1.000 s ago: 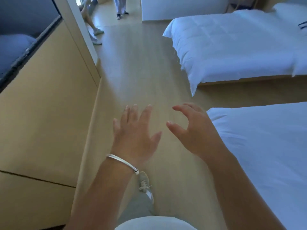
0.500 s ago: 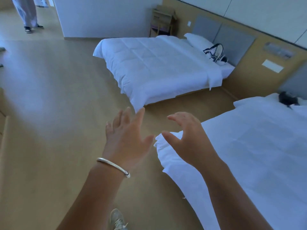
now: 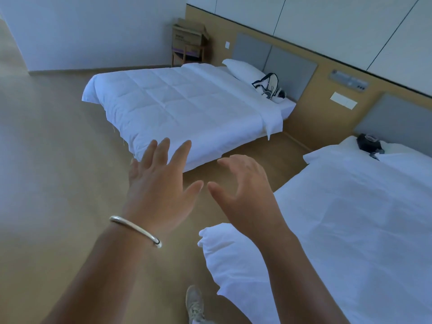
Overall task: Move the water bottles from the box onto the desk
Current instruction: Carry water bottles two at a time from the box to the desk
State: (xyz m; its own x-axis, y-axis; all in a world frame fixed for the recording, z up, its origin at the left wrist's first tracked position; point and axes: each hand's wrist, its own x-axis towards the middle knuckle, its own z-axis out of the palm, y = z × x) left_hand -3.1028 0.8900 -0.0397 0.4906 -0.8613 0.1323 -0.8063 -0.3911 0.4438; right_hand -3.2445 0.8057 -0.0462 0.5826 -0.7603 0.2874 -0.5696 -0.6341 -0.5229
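Head view: both hands are hanging in the air above the floor, holding nothing. The left hand, a silver bangle on its wrist, is stretching flat with fingers straight. The right hand is spreading with fingers loosely bent. A cardboard box is sitting on a chair in the far corner, beyond the far bed; its dark printing is too blurred to read, and no bottles are showing. The near bed is lying at right.
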